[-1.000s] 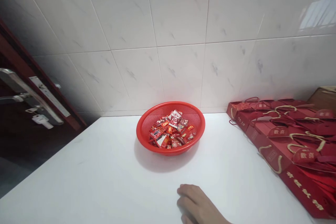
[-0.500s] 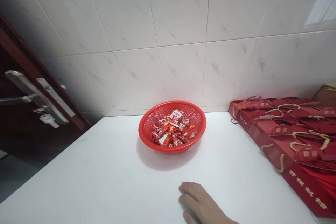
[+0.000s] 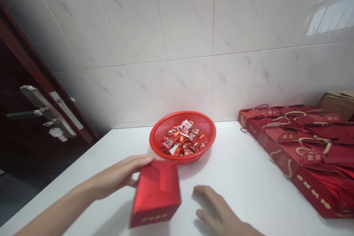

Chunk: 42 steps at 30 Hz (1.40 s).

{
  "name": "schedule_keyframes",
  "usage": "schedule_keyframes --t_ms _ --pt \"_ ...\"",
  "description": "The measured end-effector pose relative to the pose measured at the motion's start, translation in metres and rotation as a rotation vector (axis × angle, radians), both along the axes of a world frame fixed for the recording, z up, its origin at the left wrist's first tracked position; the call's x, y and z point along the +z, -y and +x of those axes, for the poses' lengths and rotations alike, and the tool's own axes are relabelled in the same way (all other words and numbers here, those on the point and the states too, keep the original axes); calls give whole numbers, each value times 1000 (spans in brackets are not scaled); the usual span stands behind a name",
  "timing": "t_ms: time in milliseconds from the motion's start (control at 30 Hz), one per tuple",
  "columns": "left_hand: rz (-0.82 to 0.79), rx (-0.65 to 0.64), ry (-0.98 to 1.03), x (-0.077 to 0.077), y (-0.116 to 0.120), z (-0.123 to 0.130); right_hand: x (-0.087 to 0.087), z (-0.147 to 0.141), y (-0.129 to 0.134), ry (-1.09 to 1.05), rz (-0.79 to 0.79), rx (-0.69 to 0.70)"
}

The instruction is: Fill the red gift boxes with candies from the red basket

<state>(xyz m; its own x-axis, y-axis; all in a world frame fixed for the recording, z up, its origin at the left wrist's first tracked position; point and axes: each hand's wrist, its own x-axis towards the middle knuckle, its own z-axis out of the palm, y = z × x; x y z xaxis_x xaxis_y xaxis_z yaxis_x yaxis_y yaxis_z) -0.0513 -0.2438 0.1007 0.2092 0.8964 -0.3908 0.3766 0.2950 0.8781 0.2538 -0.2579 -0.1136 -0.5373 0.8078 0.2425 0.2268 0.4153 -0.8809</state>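
Observation:
A red gift box [image 3: 158, 191] with gold lettering along its lower front is in my left hand [image 3: 125, 172], which grips it from the left side and top edge. The box is slightly blurred, and I cannot tell whether its base touches the white table. My right hand [image 3: 219, 210] is low at the table surface, just right of the box, thumb and fingers apart with nothing between them. Behind the box stands a round red plastic basket [image 3: 155, 141], holding several wrapped candies [image 3: 184, 136] in red, orange and white.
Rows of dark red gift boxes [image 3: 287, 155] with rope handles crowd the table's right side. A brown cardboard box [image 3: 337, 105] is at the far right. The white table [image 3: 110, 155] meets a tiled wall [image 3: 188, 18]. A door with a metal handle [image 3: 47, 112] and keys stands left.
My left hand has come into view from the lower left with the red gift box. My right hand's fingers have spread apart. The camera view has shifted slightly.

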Motion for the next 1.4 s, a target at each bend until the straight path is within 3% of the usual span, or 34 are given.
schedule_keyframes --t_ms 33,133,300,567,733,800,900,1067,1167,1300,1400 --pt "-137 -88 127 -11 -8 16 6 1 1 -68 -72 -23" --pt "-351 -168 348 -46 -23 57 18 5 -1 -282 -155 -93" --pt "-583 -176 626 -87 -24 80 30 15 -5 -394 -117 -125" --pt "-709 -85 638 -118 -10 89 40 17 1 -253 140 -107" --pt "-764 -201 660 -120 -2 83 49 15 8 -192 65 -147" --pt "-741 -260 627 -116 0 77 53 15 9 -198 -42 -181" --pt "-680 -307 404 -109 2 67 56 15 8 -169 -177 -270" --pt "-424 -113 -5 -91 3 54 55 15 1 -31 -199 -362" --pt "-194 -74 -155 -78 5 52 53 15 -2 18 -112 -403" --pt "215 -87 -389 -67 9 61 53 17 -3 37 133 -459" --pt "465 -117 -550 -61 10 74 59 16 -1 46 329 -423"
